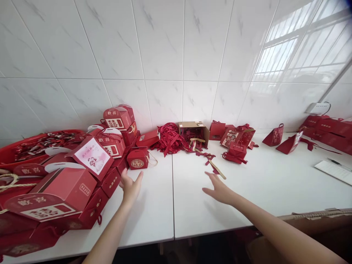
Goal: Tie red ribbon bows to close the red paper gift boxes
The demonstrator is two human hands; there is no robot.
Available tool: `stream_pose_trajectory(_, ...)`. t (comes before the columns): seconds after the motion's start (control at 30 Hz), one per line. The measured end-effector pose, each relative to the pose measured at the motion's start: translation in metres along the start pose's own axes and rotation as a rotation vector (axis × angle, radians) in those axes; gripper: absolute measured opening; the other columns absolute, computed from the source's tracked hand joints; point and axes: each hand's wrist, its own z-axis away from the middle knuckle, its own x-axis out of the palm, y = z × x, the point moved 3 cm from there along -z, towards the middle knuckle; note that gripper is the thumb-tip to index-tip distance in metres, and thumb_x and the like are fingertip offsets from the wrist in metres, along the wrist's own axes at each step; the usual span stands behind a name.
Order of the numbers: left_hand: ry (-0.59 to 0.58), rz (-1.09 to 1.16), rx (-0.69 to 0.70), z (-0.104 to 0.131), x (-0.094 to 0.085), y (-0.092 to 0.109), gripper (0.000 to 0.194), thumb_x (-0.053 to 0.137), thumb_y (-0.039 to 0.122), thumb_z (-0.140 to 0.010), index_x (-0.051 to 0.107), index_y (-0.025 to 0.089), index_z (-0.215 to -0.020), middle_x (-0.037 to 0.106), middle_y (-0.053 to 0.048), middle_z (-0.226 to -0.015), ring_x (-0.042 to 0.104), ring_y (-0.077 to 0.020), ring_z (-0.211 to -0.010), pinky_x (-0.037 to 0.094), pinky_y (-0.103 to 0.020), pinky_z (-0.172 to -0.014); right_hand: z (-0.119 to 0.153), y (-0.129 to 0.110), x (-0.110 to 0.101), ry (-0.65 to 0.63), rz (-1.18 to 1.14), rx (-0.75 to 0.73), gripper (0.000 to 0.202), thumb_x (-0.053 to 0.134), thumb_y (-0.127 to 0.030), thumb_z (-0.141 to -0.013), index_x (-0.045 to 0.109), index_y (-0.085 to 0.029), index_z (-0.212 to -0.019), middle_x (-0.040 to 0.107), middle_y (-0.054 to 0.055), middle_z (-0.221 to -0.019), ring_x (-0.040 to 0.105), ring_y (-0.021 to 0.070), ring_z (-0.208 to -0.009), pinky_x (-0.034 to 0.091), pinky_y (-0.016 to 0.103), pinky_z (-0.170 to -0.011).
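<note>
My left hand [131, 186] is over the white table [154, 205], fingers apart, holding nothing. Just beyond it stands a small red box [138, 158] with a round gold print and a thin cord handle. With its fingers spread and nothing in them, my right hand [218, 189] is right of the table seam, below some gold and dark red strips [217, 169]. Behind these, a cardboard box [206, 136] lies open toward me with dark red pieces inside. A heap of red ribbon [169, 137] sits to its left.
Red gift boxes [63, 183] pile up at the left, beside a red basket [24, 144] of small items. At the right are a red packet cluster [238, 141], triangular red boxes [275, 136], a notepad [334, 171] with a pen, and a large carton [310, 223] at the front.
</note>
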Motion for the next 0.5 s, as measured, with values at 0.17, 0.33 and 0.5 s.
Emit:
stream_pose_trajectory(0.17, 0.063, -0.346, 0.206, -0.051, 0.011, 0.021, 0.079, 0.053, 0.060, -0.072, 0.028, 0.022, -0.137, 0.011, -0.016, -0.150, 0.012, -0.0425, -0.134, 0.020, -0.056, -0.104, 0.018, 0.000, 0.008, -0.322, 0.095, -0.022, 0.065, 0.067, -0.035, -0.066, 0.051, -0.026, -0.128, 0.032, 0.014, -0.146, 0.032, 0.0372, -0.131, 0.038, 0.053, -0.094)
stream_pose_trajectory(0.33, -0.011, -0.530, 0.261, -0.072, 0.022, 0.021, 0.077, 0.058, 0.063, -0.064, 0.040, 0.019, -0.124, 0.028, -0.021, -0.140, 0.037, -0.0434, -0.122, 0.028, -0.057, -0.096, 0.023, -0.001, 0.009, -0.423, 0.220, -0.039, 0.066, 0.063, -0.037, -0.070, 0.044, -0.028, -0.133, 0.022, 0.015, -0.150, 0.029, 0.0376, -0.132, 0.038, 0.056, -0.091)
stream_pose_trajectory(0.5, -0.079, -0.540, 0.381, -0.062, 0.029, 0.028, 0.056, 0.055, 0.053, -0.071, 0.043, 0.018, -0.113, 0.037, -0.018, -0.128, 0.046, -0.0372, -0.114, 0.029, -0.058, -0.094, 0.020, 0.001, 0.011, -0.385, 0.187, -0.051, 0.062, 0.066, -0.035, -0.068, 0.050, -0.029, -0.128, 0.030, 0.014, -0.146, 0.035, 0.0369, -0.129, 0.040, 0.053, -0.091)
